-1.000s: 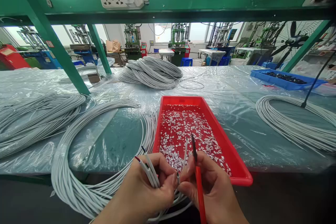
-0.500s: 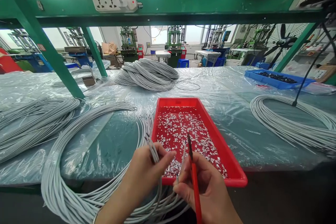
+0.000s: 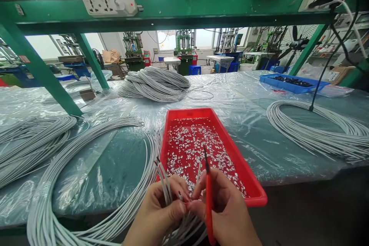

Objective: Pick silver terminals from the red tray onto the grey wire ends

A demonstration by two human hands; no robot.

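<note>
Near the front edge of the red tray, my left hand [image 3: 165, 203] is closed around several thin grey cables [image 3: 166, 190], whose stripped ends show dark and pale wire tips. My right hand [image 3: 223, 203] holds a slim red-handled tool [image 3: 208, 203] with a narrow dark tip pointing up and away; its exact kind is unclear. The thumbs and fingertips of both hands meet at a cable end, which they partly hide. Below the hands, more cable runs down and left into a large loose coil [image 3: 43, 200]. Small shiny foil scraps [image 3: 196, 138] lie scattered in the red tray [image 3: 258, 194].
A big heap of grey cable [image 3: 154, 84] lies farther back. Other coils rest at the left [image 3: 31, 142] and right [image 3: 317, 134]. A blue tray [image 3: 294, 84] with black parts stands back right. A green shelf frame [image 3: 173, 9] crosses above the plastic-covered table.
My left hand has moved down and right, its fingertips meeting my right hand's at the cable end. My right hand keeps the red-handled tool. The whole view has shifted slightly.
</note>
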